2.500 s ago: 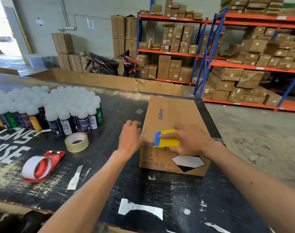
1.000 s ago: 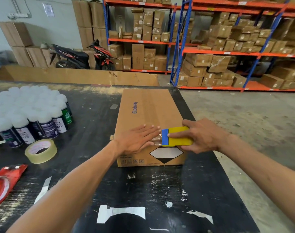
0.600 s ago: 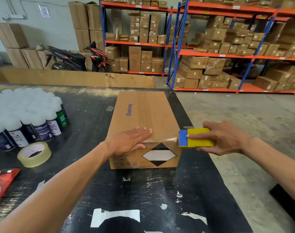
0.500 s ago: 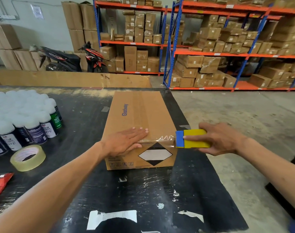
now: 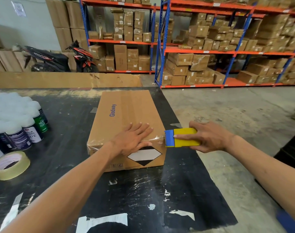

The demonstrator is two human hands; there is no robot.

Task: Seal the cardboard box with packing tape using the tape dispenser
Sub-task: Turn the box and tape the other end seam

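On black table (image 5: 62, 115): cardboard box (image 5: 126, 115), left hand (image 5: 131, 140) flat atop near edge; right hand (image 5: 208, 137) gripping tape dispenser (image 5: 181, 137) beside right corner; risk: slack tape wrinkling, lifting.

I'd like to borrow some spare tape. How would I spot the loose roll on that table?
On the black table, look left of the cardboard box, just in front of the white-capped spray cans. The tape roll lies flat there: a pale yellowish ring, not a can.
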